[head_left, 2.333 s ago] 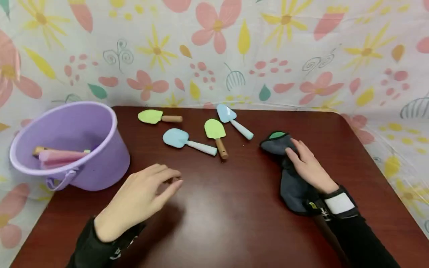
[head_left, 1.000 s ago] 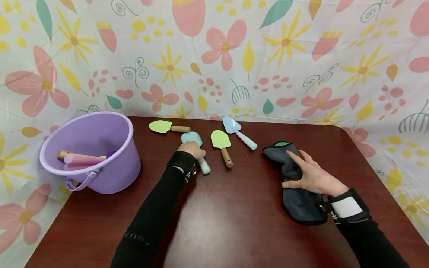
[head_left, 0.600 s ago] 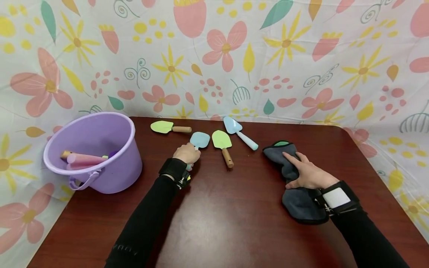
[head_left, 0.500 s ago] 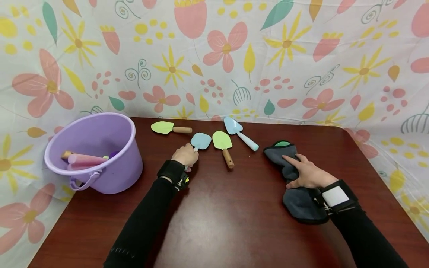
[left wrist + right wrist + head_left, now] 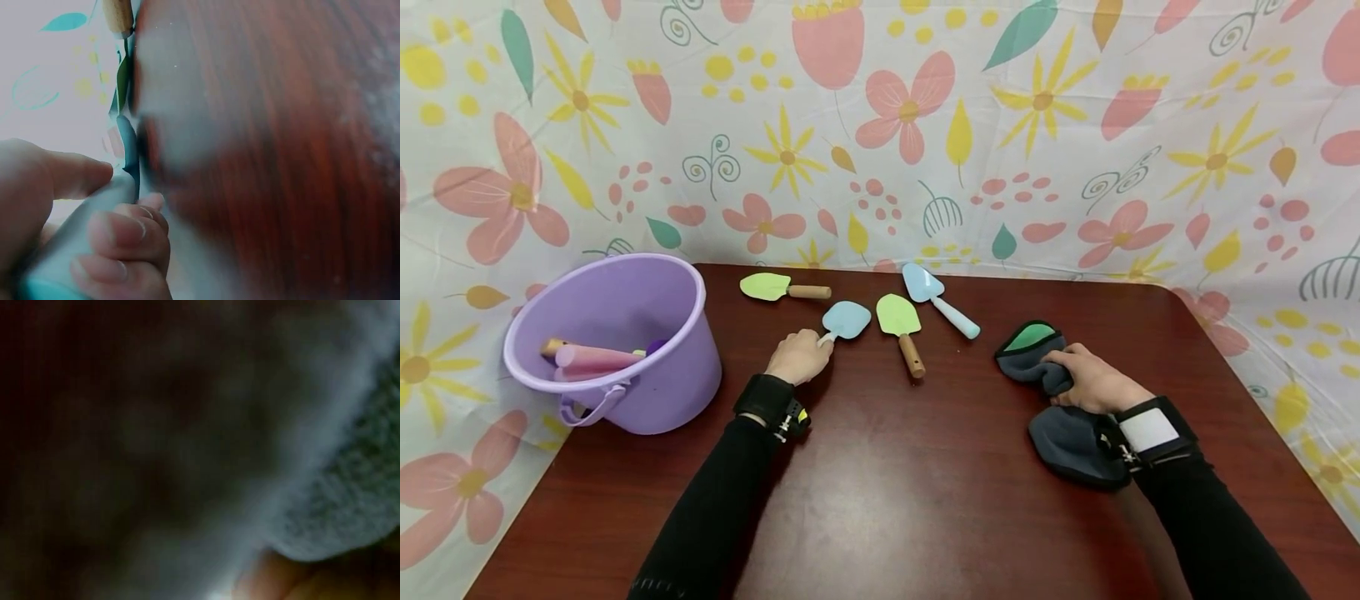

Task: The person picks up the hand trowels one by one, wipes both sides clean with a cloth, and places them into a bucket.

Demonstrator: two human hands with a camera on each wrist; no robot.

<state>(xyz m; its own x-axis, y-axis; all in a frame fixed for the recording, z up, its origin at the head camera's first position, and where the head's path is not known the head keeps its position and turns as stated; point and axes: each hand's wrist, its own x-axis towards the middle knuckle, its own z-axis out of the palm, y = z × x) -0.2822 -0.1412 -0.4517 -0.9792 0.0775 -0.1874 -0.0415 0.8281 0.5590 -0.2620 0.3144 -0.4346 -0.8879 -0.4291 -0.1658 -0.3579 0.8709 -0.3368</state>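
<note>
Toward the back edge of the dark reddish wooden tabletop (image 5: 880,508), left of its middle, the round-bladed pale blue trowel (image 5: 847,320) is gripped by its whitish handle, the left hand (image 5: 800,358) being wrapped closely round it — presumably for control. Nearer the right edge, the dark grey, green-lined fabric piece (image 5: 1071,450) is pinched at its narrow middle by the right hand (image 5: 1093,382) — perhaps because slack cloth gathers easily there.

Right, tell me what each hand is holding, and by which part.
The left hand holds the round-bladed blue trowel by its pale handle. The right hand grips the dark grey cloth item near its middle.
</note>
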